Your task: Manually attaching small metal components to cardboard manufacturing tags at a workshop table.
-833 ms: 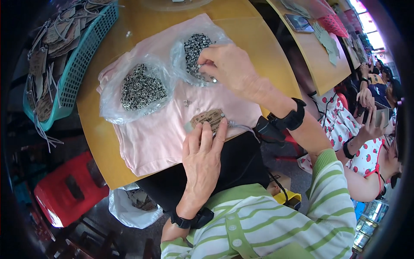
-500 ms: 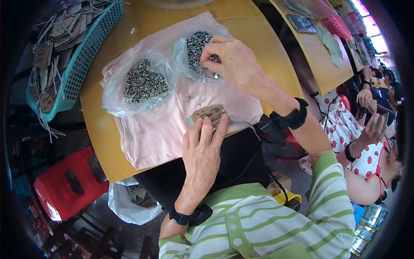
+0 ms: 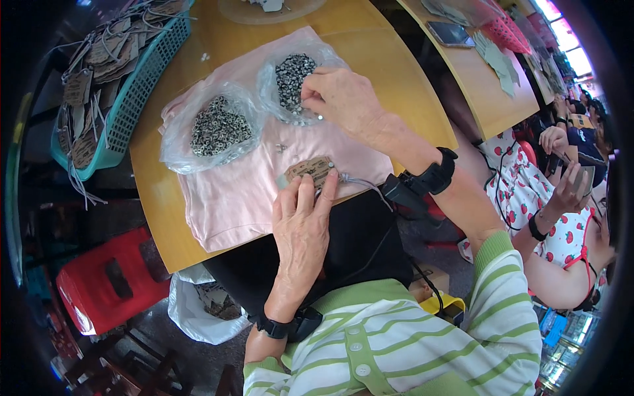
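Observation:
A brown cardboard tag point(image 3: 312, 170) with a grey cord point(image 3: 366, 184) lies at the near edge of a pink cloth point(image 3: 231, 211). Stretched fingers of my left hand point(image 3: 302, 221) rest on the tag, the index fingertip beside a small round metal stud point(image 3: 331, 165). The left thumb is hidden. Over the right side of a clear plastic bag of dark and silvery metal fasteners point(image 3: 290, 79), my right hand point(image 3: 343, 96) has thumb and fingers pinched together; what they hold cannot be seen. To the left sits another clear bag with small metal rings point(image 3: 221, 129).
A teal basket point(image 3: 125, 105) full of corded tags stands at the left, a red stool point(image 3: 109, 280) below it. A few loose fasteners point(image 3: 281, 148) lie between bags and tag. On the right are another table with a phone point(image 3: 451, 35) and several people.
My right hand stays pinched at the fastener bag, a little further left in view. The whole table has shifted slightly in the picture; my left hand keeps its place on the tag.

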`<state>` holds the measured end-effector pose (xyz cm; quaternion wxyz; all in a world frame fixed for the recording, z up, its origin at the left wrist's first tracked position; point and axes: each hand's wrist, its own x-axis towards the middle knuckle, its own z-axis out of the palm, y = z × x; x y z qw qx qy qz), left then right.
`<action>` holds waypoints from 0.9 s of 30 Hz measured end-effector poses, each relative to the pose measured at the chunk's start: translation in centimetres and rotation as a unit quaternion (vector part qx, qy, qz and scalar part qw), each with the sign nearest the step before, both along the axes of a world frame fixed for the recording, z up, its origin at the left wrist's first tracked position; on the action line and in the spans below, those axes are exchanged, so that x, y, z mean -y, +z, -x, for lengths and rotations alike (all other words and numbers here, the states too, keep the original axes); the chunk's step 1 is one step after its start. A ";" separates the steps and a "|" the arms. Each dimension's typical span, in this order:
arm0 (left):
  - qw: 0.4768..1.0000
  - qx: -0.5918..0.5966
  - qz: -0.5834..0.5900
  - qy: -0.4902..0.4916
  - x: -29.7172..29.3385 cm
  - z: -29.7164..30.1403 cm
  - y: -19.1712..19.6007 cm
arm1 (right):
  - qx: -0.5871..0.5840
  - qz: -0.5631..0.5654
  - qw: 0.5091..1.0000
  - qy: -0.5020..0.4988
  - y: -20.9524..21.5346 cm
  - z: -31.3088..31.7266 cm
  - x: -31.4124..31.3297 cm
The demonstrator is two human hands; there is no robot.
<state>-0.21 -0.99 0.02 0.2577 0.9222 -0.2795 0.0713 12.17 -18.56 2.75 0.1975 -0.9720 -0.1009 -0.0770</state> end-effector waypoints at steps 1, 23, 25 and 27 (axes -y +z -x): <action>1.000 -0.001 0.002 -0.002 0.1 0.0 0.0 | 0.001 0.000 1.000 0.002 -0.1 0.0 0.1; 1.000 0.012 0.013 -0.010 0.1 -0.1 -0.1 | -0.083 -0.118 0.988 -0.049 1.4 0.2 0.1; 1.000 0.007 0.014 -0.009 0.1 -0.1 -0.2 | -0.098 -0.122 0.987 -0.044 2.0 1.1 0.0; 1.000 0.015 0.015 -0.011 0.1 -0.1 -0.3 | -0.050 -0.115 0.992 -0.002 2.5 2.9 0.2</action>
